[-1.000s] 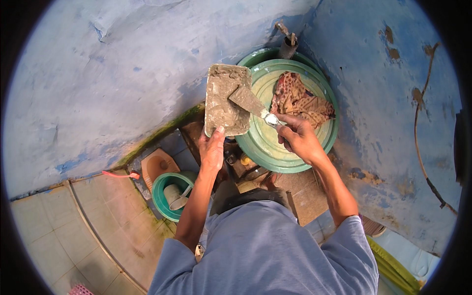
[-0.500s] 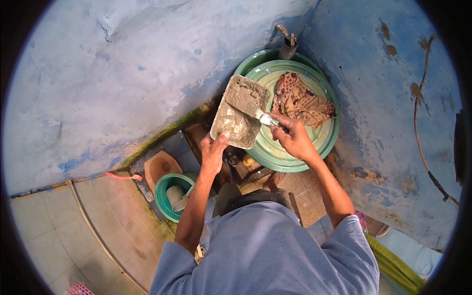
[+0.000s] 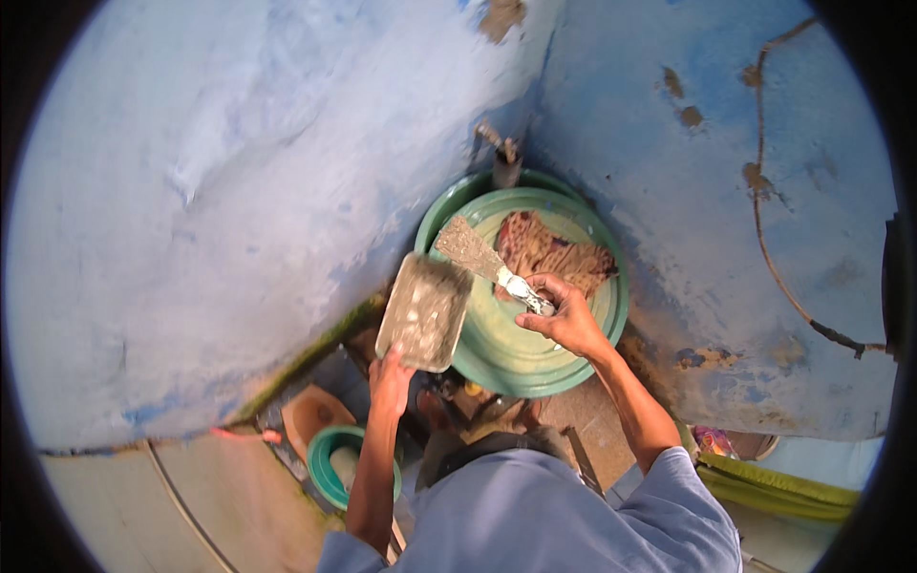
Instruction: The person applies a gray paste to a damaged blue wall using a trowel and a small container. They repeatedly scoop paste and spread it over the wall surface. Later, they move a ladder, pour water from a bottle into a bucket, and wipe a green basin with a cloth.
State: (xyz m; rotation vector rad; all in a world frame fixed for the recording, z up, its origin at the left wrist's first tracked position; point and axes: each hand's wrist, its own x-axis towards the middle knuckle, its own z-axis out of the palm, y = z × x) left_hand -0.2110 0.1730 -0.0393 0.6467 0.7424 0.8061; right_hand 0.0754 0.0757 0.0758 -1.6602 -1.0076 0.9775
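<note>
My left hand [image 3: 390, 382] grips a shallow rectangular tray [image 3: 423, 307] by its lower edge; a thin, smeared layer of grey-brown mortar lies in it. In my right hand [image 3: 564, 315] is a putty knife [image 3: 466, 246], its wide blade coated with mortar and held just above the tray's top right corner. Beneath both sits a large round green plastic lid [image 3: 506, 377] on a green tub [image 3: 435, 205], with a crumpled spotted cloth [image 3: 554, 256] lying on it.
Blue walls [image 3: 210, 191] meet behind the tub, where a pipe [image 3: 506, 170] stands. A cable [image 3: 759, 239] runs along the right wall. Lower left are an orange squat toilet [image 3: 315, 415], a teal bucket [image 3: 325, 463] and a red object [image 3: 248, 435]. A yellow-green fabric [image 3: 774, 482] lies at right.
The putty knife has lifted out of the tray to above its upper right edge. The view has tilted up, showing more wall, with tub and hands lower in the picture.
</note>
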